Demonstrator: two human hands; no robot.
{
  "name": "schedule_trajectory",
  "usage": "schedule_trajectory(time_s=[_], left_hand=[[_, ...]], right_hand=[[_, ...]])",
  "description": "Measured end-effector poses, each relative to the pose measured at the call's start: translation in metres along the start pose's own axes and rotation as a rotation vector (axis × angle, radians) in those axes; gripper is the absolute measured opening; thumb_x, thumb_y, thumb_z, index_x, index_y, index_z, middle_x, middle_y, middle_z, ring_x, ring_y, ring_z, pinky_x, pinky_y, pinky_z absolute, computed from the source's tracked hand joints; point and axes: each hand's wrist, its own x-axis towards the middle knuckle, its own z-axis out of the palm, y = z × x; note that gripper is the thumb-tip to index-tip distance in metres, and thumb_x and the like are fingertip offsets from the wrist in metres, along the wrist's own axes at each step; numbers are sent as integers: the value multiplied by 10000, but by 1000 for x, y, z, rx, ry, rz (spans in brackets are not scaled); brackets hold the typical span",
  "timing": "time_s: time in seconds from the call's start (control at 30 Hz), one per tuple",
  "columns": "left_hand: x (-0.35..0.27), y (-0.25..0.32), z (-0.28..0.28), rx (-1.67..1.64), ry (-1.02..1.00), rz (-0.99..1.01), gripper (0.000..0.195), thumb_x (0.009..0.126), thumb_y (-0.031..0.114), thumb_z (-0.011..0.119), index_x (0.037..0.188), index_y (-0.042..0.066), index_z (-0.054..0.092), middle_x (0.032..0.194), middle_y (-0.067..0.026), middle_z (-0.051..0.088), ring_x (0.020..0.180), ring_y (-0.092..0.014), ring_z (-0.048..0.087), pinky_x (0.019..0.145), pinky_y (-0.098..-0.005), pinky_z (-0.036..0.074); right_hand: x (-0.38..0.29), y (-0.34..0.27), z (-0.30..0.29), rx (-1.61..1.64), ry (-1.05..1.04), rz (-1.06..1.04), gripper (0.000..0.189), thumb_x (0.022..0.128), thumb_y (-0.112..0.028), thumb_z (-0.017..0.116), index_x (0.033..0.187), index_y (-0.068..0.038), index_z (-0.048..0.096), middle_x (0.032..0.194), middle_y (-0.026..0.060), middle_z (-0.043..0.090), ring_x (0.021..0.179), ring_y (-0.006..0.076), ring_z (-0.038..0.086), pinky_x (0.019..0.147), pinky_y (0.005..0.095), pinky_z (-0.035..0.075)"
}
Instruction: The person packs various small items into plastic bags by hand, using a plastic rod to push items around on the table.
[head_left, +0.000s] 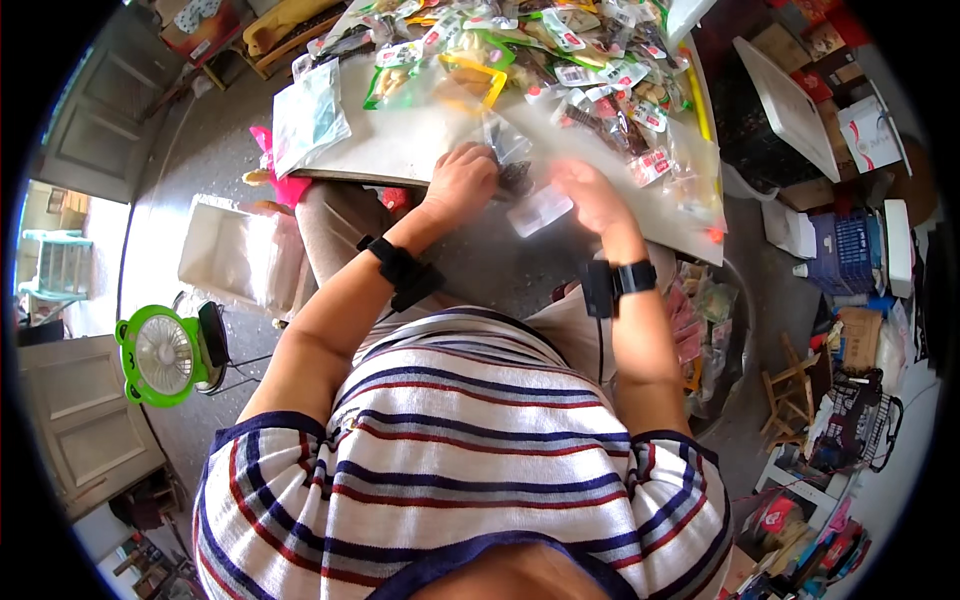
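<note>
At the near edge of the white table (375, 150), my left hand (466, 180) has its fingers curled on a clear plastic pouch (516, 177) with dark contents. A white printed end (540, 212) of a packet hangs over the table edge between my hands. Beside it is my right hand (589, 193), motion-blurred, with fingers bent; whether it grips the packet is hard to tell. Just beyond my hands lie a yellow-edged pouch (474, 81) and a green-edged pouch (390, 84). A stack of clear plastic bags (311, 112) rests at the table's left corner.
A heap of mixed snack pouches (585, 45) covers the table's far side. Left of my legs stands a plastic-lined box (232, 247), with a green fan (161, 356) nearer me. Below the table's right edge is a tub of packets (709, 330). A blue crate (840, 251) stands farther right.
</note>
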Motion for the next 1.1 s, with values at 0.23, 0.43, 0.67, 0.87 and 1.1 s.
schedule_trajectory(time_s=[0.23, 0.43, 0.67, 0.87, 1.1], left_hand=[[2, 7, -3, 34, 13, -12, 69, 597, 74, 463, 666, 80, 461, 828, -31, 473, 844, -213, 415, 692, -316, 329], [3, 3, -5, -84, 52, 54, 84, 597, 52, 460, 678, 66, 444, 836, -44, 461, 840, -220, 407, 703, -325, 318], [8, 11, -12, -141, -30, 94, 108, 617, 17, 447, 722, 39, 433, 876, -101, 444, 893, -295, 371, 749, -346, 292], [4, 10, -14, 17, 40, 1, 129, 609, 22, 459, 734, 49, 439, 907, -103, 441, 908, -297, 368, 754, -365, 281], [-6, 8, -17, -13, -83, 64, 120, 615, 27, 460, 733, 44, 440, 907, -95, 443, 915, -284, 366, 750, -374, 275]], right_hand=[[-41, 19, 27, 0, 292, 42, 300, 654, -118, 507, 917, -13, 408, 686, 33, 482, 495, 75, 469, 362, 137, 337], [-16, 22, 22, -469, 449, -290, 280, 667, -81, 456, 934, -6, 422, 630, 20, 469, 448, 65, 438, 360, 144, 319], [-8, 1, 17, -14, 216, -25, 251, 661, -73, 465, 912, -62, 449, 627, -8, 470, 424, 47, 413, 343, 142, 313], [-3, 6, 16, 114, 111, 92, 190, 667, -73, 463, 856, -89, 448, 638, -25, 466, 425, 38, 408, 339, 137, 302], [-5, 6, 16, 124, 135, 71, 193, 669, -66, 452, 862, -66, 446, 635, -11, 472, 425, 44, 410, 344, 146, 317]])
